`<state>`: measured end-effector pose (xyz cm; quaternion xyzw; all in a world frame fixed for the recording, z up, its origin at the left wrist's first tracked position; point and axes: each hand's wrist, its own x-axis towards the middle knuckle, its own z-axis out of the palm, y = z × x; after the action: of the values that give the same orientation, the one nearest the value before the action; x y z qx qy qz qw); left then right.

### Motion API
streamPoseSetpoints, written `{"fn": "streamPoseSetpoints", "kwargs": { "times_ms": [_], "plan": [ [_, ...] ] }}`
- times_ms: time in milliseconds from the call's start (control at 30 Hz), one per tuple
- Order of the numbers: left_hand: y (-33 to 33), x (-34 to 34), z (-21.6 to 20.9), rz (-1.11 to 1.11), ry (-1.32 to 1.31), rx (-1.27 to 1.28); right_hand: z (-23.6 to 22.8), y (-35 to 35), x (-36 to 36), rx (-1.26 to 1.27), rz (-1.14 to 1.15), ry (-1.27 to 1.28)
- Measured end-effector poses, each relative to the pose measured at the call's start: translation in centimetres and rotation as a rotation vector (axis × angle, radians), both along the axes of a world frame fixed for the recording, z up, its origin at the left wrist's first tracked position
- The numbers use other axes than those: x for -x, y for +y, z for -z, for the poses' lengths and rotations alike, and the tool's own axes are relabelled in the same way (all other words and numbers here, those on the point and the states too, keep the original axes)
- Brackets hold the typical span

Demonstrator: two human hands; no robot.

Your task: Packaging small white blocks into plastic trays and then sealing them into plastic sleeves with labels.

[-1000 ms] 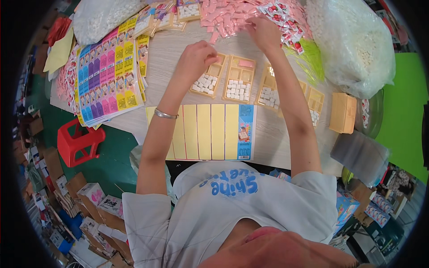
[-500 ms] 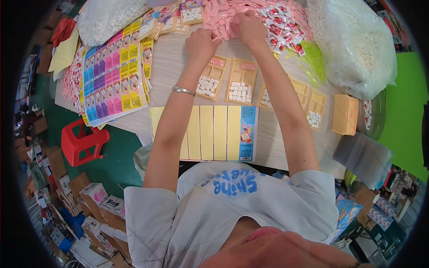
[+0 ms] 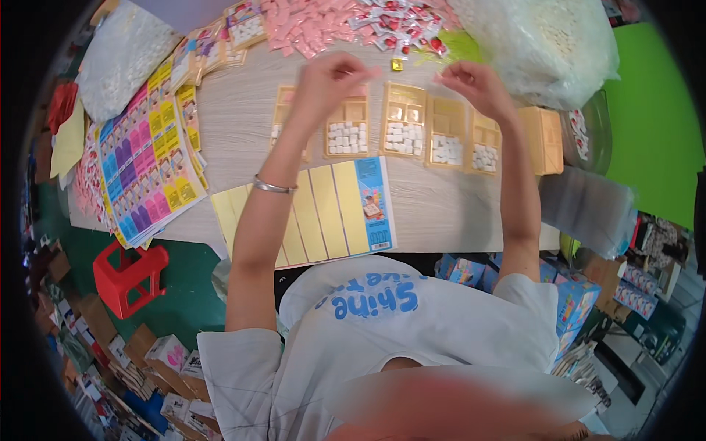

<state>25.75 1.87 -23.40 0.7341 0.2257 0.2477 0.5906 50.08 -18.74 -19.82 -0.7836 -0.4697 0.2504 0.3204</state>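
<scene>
My left hand (image 3: 323,87) is raised over the row of trays, its fingers pinched on a small pink packet (image 3: 375,72). Across from it my right hand (image 3: 474,82) is also closed in a pinch, with a bit of pink at the fingertips. Beneath are several pale yellow plastic trays: one tray (image 3: 347,152) below my left hand, a middle tray (image 3: 396,114) between the hands, others by my right wrist. White cubes (image 3: 404,137) fill their near compartments. My left forearm partly hides the leftmost tray (image 3: 282,110). Pink packets (image 3: 312,26) lie heaped at the far edge.
Red-and-white sachets (image 3: 412,22) and a small yellow square (image 3: 397,65) lie beyond the trays. Bulging clear bags (image 3: 544,51) stand at both far corners. Printed sheets (image 3: 151,154) cover the left; a striped card sheet (image 3: 323,213) lies nearest me. A red stool (image 3: 129,279) stands on the floor.
Both hands have left the pink heap, come back toward the trays and moved apart, with pink at their fingertips. The view has shifted, so the table things appear further left.
</scene>
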Motion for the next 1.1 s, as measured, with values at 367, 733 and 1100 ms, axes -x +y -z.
{"fn": "streamPoseSetpoints", "kwargs": {
  "times_ms": [367, 733, 1100],
  "plan": [
    [-7.4, -5.3, 1.9, -0.013, 0.169, -0.871, 4.4, -4.4, 2.0, -0.143, 0.088, -0.320],
    [-7.7, -2.6, -0.1, -0.042, 0.163, -0.925, 2.9, 14.8, 4.7, -0.306, -0.143, -0.333],
    [-12.4, 14.6, -0.6, -0.169, 0.116, -0.728, 5.8, 22.3, 10.2, 0.130, 0.090, -0.515]
  ]
}}
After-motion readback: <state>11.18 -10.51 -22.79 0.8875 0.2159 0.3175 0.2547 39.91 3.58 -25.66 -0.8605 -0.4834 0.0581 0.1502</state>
